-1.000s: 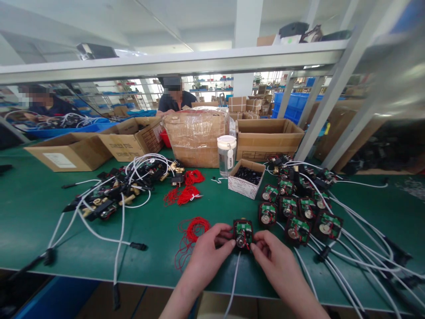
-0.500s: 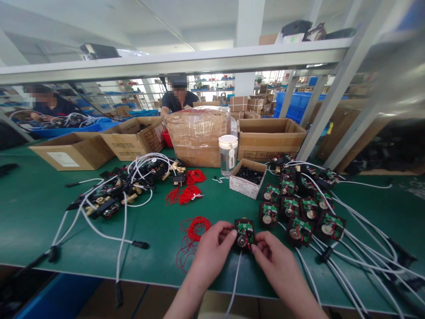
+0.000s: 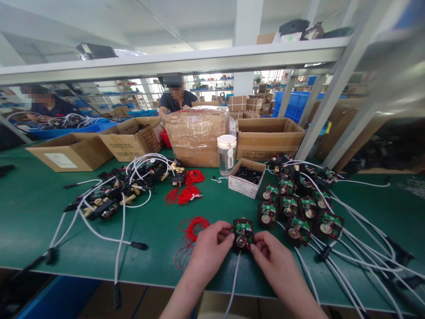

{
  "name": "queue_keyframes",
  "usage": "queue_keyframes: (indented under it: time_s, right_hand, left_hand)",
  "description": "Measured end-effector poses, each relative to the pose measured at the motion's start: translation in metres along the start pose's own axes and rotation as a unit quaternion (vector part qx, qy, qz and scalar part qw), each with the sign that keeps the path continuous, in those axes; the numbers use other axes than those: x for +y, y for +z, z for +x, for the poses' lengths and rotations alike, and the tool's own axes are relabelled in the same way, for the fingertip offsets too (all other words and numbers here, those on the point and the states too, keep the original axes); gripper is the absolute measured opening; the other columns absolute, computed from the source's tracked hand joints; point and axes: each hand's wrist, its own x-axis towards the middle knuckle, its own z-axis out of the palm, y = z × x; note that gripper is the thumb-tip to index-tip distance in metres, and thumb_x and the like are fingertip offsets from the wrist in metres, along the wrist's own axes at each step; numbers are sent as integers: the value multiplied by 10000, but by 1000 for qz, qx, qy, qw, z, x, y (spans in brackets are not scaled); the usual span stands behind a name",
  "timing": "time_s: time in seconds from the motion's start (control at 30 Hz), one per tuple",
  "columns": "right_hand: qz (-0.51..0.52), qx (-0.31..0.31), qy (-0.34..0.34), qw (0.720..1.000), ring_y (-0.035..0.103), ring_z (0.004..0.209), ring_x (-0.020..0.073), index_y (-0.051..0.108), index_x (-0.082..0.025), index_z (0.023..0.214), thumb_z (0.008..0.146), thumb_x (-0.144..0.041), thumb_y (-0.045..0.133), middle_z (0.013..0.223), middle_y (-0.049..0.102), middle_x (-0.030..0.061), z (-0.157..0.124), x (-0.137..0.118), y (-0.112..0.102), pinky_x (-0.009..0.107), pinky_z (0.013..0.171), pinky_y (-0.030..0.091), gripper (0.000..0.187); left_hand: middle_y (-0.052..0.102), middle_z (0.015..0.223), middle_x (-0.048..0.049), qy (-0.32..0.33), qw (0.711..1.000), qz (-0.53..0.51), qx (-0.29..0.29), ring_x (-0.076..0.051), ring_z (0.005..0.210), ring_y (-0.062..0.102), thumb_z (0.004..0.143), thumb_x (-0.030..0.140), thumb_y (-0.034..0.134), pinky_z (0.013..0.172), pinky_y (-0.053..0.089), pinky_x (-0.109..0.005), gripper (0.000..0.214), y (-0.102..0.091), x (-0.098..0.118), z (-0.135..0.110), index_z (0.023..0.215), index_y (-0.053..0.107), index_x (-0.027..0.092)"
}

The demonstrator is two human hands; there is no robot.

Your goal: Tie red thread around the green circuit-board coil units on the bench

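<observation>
Both my hands grip one small black module (image 3: pixel 242 234) with a green circuit board and a round metal part, near the front edge of the green table (image 3: pixel 33 208). My left hand (image 3: pixel 208 252) pinches its left side, fingers curled. My right hand (image 3: pixel 272 259) pinches its right side. A white cable (image 3: pixel 232 283) hangs from the module toward me. A loose bundle of red wire (image 3: pixel 192 230) lies just left of my left hand. Several similar modules (image 3: pixel 295 208) with white cables lie to the right.
A pile of black and brass parts with white cables (image 3: pixel 122 186) lies at left. More red wire bundles (image 3: pixel 187 186), a white-capped clear jar (image 3: pixel 226 155), a small box of black pieces (image 3: pixel 247 177) and cardboard boxes (image 3: pixel 195 135) stand behind. Two people work beyond the boxes.
Almost nothing differs; both hands stay on the module, with only slight shifts of the fingers and of the view.
</observation>
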Motion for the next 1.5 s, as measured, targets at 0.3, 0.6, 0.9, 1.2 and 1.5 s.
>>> queue_keyframes:
  time_s: [0.3, 0.6, 0.9, 1.2, 1.5]
  right_hand:
    - [1, 10, -5, 1000, 615, 693, 183, 604, -243, 942, 926, -318, 518, 780, 628, -8, 0, 1, 2, 295, 649, 469, 116]
    - [-2, 6, -2, 1000, 616, 702, 186, 601, -239, 942, 928, -317, 511, 802, 631, 1, 0, 0, 2, 308, 661, 471, 120]
    - [-2, -4, 4, 1000, 610, 718, 190, 589, -237, 964, 936, -323, 493, 819, 617, 1, -1, 1, 2, 318, 679, 472, 132]
    - [0, 2, 9, 1000, 605, 707, 186, 584, -235, 953, 919, -334, 496, 808, 613, -3, 1, 1, 3, 312, 666, 461, 137]
    - [12, -2, 8, 1000, 610, 726, 193, 577, -237, 957, 921, -337, 485, 822, 617, 6, 1, 4, 3, 324, 689, 466, 141]
  left_hand:
    - [786, 956, -50, -12, 1000, -10, -11, -194, 856, 743, 800, 134, 620, 803, 570, -296, 223, 1, 4, -7, 995, 712, 191]
    - [784, 953, -49, -11, 999, -28, -12, -193, 856, 739, 799, 135, 623, 811, 570, -302, 223, 4, -3, -7, 997, 708, 193]
    - [766, 962, -65, -15, 1000, -10, -8, -201, 851, 727, 788, 127, 641, 802, 565, -316, 228, 8, 3, -8, 1004, 701, 171]
    - [761, 972, -36, -11, 1000, -2, -16, -185, 838, 708, 736, 109, 630, 770, 542, -288, 279, 13, -4, -6, 995, 697, 190]
    - [745, 924, -27, -37, 999, 22, 10, -191, 803, 680, 706, 118, 679, 747, 512, -294, 254, 22, -4, -6, 947, 690, 197]
